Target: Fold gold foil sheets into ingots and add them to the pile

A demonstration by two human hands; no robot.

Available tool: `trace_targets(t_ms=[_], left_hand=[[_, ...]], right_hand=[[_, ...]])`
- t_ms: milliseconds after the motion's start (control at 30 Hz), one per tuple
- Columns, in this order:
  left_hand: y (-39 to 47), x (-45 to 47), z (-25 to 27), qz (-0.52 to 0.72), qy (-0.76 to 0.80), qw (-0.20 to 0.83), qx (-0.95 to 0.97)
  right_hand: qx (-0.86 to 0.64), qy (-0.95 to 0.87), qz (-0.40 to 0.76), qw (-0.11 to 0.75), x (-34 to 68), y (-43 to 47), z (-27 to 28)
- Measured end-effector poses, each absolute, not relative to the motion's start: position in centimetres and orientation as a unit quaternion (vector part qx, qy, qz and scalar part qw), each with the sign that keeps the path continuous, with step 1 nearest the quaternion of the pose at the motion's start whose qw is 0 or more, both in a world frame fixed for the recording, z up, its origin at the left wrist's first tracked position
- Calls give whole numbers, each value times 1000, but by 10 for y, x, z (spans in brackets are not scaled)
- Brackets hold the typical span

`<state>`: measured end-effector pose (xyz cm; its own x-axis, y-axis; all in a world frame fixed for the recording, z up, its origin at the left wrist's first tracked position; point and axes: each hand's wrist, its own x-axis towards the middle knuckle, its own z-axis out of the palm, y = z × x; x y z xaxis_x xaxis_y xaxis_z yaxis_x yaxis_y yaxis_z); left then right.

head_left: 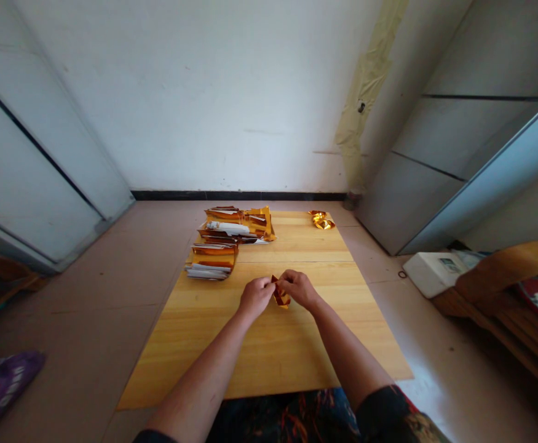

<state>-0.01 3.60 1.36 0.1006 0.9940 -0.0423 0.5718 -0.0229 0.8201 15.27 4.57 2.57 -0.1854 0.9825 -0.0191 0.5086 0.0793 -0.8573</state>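
Over the middle of the wooden table (269, 344), a small piece of gold foil paper (281, 299), partly folded, is held between my two hands. My left hand (254, 296) pinches its upper left edge. On the other side, the fingers of my right hand (300, 288) close on its top right part. Fingertips cover some of the upper folds. Stacks of gold foil sheets (214, 250) with pale edges lie at the table's left, beyond my left hand. At the far right corner sit shiny folded gold foil pieces (323, 220).
A white wall (232, 98) rises behind the table. Grey cabinets (444, 141) stand on the right, near a white box (435, 274) and wooden furniture (494, 307). A purple bag (5, 391) lies on the floor at left.
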Motion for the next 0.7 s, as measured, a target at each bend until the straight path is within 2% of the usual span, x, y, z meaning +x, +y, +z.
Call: trace_targets(t_ms=[133, 433, 700], left_hand=[[35, -2, 15, 312, 584, 370, 652], [34, -1, 9, 341, 555, 492, 578], [37, -1, 1, 358, 551, 483, 579]], right_hand=[[-555, -652, 399, 328, 153, 46, 23], [-531, -585, 501, 352, 155, 45, 23], [-534, -604, 475, 354, 155, 46, 23]])
